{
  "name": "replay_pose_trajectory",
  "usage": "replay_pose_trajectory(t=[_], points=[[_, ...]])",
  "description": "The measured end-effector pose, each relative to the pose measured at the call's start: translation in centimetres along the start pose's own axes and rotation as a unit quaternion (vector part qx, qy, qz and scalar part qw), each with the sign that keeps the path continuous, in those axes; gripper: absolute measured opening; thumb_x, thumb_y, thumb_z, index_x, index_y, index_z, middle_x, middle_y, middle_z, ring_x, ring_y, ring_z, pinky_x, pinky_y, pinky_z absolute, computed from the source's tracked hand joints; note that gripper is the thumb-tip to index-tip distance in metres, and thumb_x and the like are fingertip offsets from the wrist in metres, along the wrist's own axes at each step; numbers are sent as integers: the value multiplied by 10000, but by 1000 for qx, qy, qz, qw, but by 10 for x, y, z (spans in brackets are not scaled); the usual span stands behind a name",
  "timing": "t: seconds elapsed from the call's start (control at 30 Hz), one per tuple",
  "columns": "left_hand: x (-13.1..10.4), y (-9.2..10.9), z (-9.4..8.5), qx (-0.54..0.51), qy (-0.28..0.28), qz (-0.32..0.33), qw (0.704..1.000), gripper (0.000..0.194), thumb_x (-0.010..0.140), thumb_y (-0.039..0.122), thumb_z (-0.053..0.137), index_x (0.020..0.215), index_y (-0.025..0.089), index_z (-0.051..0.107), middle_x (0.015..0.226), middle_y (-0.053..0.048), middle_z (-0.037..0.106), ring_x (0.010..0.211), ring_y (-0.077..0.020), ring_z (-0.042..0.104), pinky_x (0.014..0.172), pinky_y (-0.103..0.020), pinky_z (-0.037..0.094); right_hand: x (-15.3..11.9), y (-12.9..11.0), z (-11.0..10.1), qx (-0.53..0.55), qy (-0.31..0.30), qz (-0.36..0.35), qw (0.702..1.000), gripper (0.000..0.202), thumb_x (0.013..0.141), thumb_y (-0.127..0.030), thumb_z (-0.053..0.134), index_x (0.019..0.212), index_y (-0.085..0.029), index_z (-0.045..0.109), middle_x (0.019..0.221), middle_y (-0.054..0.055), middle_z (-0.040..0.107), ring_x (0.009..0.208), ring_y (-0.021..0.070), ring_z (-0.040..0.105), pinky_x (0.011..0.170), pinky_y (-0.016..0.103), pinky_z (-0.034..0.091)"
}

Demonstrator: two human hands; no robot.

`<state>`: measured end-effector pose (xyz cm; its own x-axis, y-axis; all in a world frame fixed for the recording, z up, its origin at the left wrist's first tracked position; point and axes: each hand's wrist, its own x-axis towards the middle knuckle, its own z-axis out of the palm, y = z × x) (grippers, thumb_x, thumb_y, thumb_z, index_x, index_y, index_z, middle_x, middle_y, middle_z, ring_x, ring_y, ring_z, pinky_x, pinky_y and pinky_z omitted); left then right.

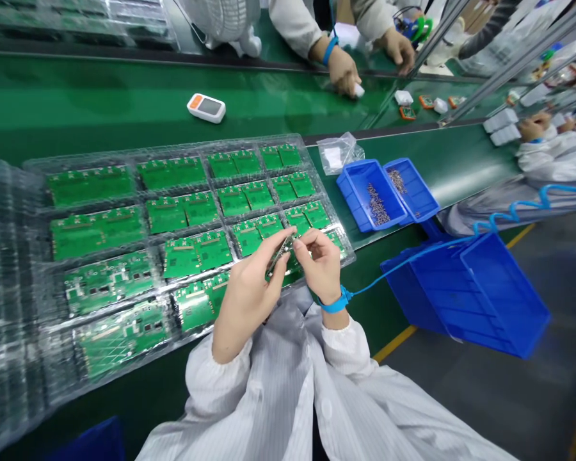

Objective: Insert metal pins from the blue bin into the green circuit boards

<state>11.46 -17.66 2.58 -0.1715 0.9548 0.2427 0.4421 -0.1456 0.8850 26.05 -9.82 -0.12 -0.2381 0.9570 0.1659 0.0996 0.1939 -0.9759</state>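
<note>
My left hand [254, 282] is closed around a small circuit board [282, 252], which it holds tilted above the right part of a clear plastic tray [301, 146]. At the board's upper right edge, my right hand [319, 259] has its thumb and index finger pinched together; whatever sits between those fingertips is too small to make out. A blue strap [335, 302] circles the right wrist. Green circuit boards [199, 253] fill the tray's compartments in rows, several of them beneath and left of my hands.
Two blue bins [365, 192] with small metal parts stand right of the tray, near a plastic bag [340, 152]. A white-orange device [206, 107] lies beyond. Larger blue crates [499, 294] are lower right. Across the bench, a person's hands [344, 70] work.
</note>
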Motion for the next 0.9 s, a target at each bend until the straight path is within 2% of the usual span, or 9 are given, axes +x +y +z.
replay_pose_trajectory(t=[0.2,0.4,0.57,0.73,0.83,0.9], points=[[1,-4,0,-8,3,-3,1000,429,1164,339,551,1586,304,615,1579,-55,715,1342,-233,773,1137,-351,640,-1,2,2,-20,0,-19,1000,350,1045,-501,721,836,-228,649,783,1,613,737,163,553,662,303,462],[3,2,3,9,40,29,999,419,1180,294,484,1582,237,591,1605,-86,696,1492,-222,673,1236,-339,567,-1,2,2,-57,61,-66,994,317,1000,-499,797,884,-219,703,833,12,691,752,163,640,674,290,527],[1,1,2,-18,0,32,999,451,1188,293,438,1620,278,566,1618,-72,684,1426,-233,723,1127,-349,638,1,2,4,-67,57,-99,991,294,1026,-485,782,907,-232,688,835,36,679,732,186,660,629,320,525],[-11,0,-13,-14,18,19,1000,443,1189,314,464,1619,284,566,1612,-76,687,1480,-242,685,1182,-371,618,-2,-7,14,-84,-3,-107,991,272,1069,-464,730,918,-246,676,876,63,672,741,209,639,609,355,508],[-33,-2,-38,25,40,-27,999,424,1186,327,496,1601,290,570,1598,-85,696,1435,-235,717,1188,-388,625,-2,-12,22,-88,-100,-119,984,234,1072,-429,733,929,-244,723,872,62,689,748,207,620,640,364,505],[-54,-5,-61,78,88,-78,990,417,1175,339,535,1587,294,577,1570,-92,711,1355,-234,763,1127,-403,665,-1,-13,24,-88,-153,-124,977,183,1070,-385,739,954,-244,756,866,59,700,752,205,612,656,366,497]])
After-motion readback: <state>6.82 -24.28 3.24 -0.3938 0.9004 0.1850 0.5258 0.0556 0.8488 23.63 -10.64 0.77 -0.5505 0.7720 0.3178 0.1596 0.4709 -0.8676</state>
